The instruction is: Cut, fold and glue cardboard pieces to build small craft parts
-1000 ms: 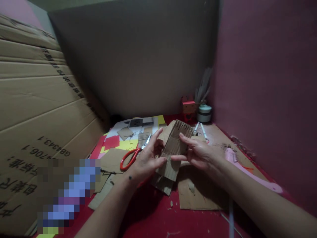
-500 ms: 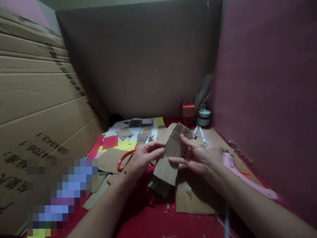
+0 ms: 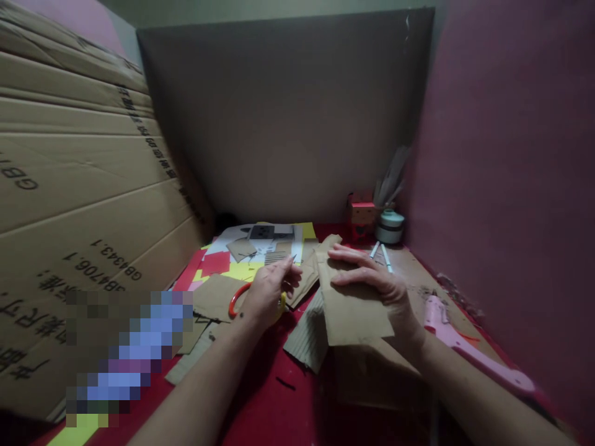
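The cardboard piece (image 3: 356, 316) is tilted above the red worktop (image 3: 260, 402), the right hand (image 3: 376, 282) clamped on it, fingers across its face. The left hand (image 3: 270, 291) is apart from it, fingers curled, by the red-handled scissors (image 3: 233, 298); I cannot tell whether it grips anything.

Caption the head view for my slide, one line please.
Right hand holding a cardboard piece above a red tabletop, left hand beside a red scissor handle.

Large cardboard panel (image 3: 79, 164) | "GB4343.1" | "4706.1" | black Chinese characters (image 3: 142, 136), partly legible
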`<state>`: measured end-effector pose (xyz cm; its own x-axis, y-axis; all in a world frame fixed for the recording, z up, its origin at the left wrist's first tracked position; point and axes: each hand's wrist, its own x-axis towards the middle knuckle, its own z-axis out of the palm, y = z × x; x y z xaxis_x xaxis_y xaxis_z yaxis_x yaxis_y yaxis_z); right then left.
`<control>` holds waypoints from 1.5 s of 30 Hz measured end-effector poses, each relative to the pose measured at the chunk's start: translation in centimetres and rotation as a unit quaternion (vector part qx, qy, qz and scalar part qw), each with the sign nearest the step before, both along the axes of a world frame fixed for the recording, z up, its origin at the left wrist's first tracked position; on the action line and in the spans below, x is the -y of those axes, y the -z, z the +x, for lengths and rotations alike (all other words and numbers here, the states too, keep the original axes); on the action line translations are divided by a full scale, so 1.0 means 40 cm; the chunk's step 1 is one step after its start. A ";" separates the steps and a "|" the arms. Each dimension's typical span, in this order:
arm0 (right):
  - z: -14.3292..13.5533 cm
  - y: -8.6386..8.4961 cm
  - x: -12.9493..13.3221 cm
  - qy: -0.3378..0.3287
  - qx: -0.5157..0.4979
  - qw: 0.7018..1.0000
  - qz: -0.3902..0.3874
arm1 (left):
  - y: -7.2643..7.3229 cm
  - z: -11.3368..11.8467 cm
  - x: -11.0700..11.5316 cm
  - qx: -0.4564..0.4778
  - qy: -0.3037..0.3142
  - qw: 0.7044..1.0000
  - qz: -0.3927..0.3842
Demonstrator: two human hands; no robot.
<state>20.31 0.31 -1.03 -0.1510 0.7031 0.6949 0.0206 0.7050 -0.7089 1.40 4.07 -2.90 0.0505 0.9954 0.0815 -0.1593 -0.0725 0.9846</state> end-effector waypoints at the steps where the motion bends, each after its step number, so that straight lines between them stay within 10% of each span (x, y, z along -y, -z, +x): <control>1: -0.002 0.007 -0.002 0.008 0.010 1.000 0.017 | 0.000 0.005 0.006 0.017 0.051 0.998 -0.024; 5: -0.012 0.040 -0.013 -0.016 0.090 0.994 0.067 | -0.002 0.028 0.032 0.104 0.207 0.972 -0.028; 10: -0.019 0.052 -0.019 0.010 0.044 0.999 0.029 | -0.007 0.027 0.038 0.118 0.201 0.972 0.031; 13: -0.015 0.049 -0.029 0.055 -0.075 0.989 -0.117 | -0.010 0.022 0.037 0.093 0.172 0.978 0.072; 18: -0.021 0.061 -0.047 -0.144 -0.074 0.913 -0.374 | -0.013 0.033 0.048 0.041 0.196 0.977 0.067; 37: -0.024 0.064 -0.066 -0.104 -0.291 0.886 -0.344 | 0.001 0.028 0.048 -0.040 0.259 0.965 -0.012; 45: -0.036 0.059 -0.077 -0.058 -0.394 0.798 -0.453 | 0.027 0.024 0.032 -0.075 0.213 0.973 0.043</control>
